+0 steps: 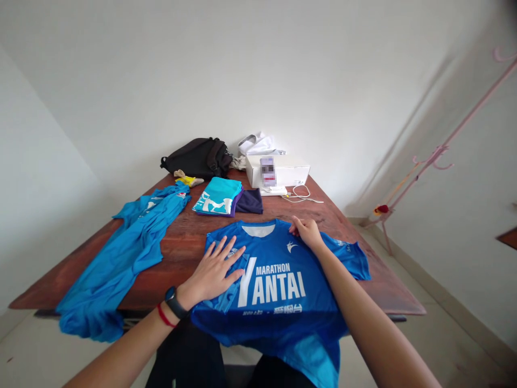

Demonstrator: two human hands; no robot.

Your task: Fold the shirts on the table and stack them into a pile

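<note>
A blue T-shirt (278, 258) with white "MARATHON YANTAI" lettering lies front up, collar away from me, its hem hanging over the table's near edge. Its left side is folded inward, the sleeve lying on the chest. My left hand (220, 268), with a dark watch and red string at the wrist, rests flat on that folded part, fingers spread. At the right shoulder, beside the collar, my right hand (306, 230) has its fingers curled, pinching the fabric. The right sleeve (349, 257) stretches outward past my right forearm.
On the wooden table (181, 245) lie a crumpled light-blue garment (121, 258) at left and folded turquoise (220, 194) and dark purple clothes (250, 201) ahead. Behind are a black backpack (197, 156), a white box (291, 170) and a cable (301, 196). A pink rack (436, 153) stands right.
</note>
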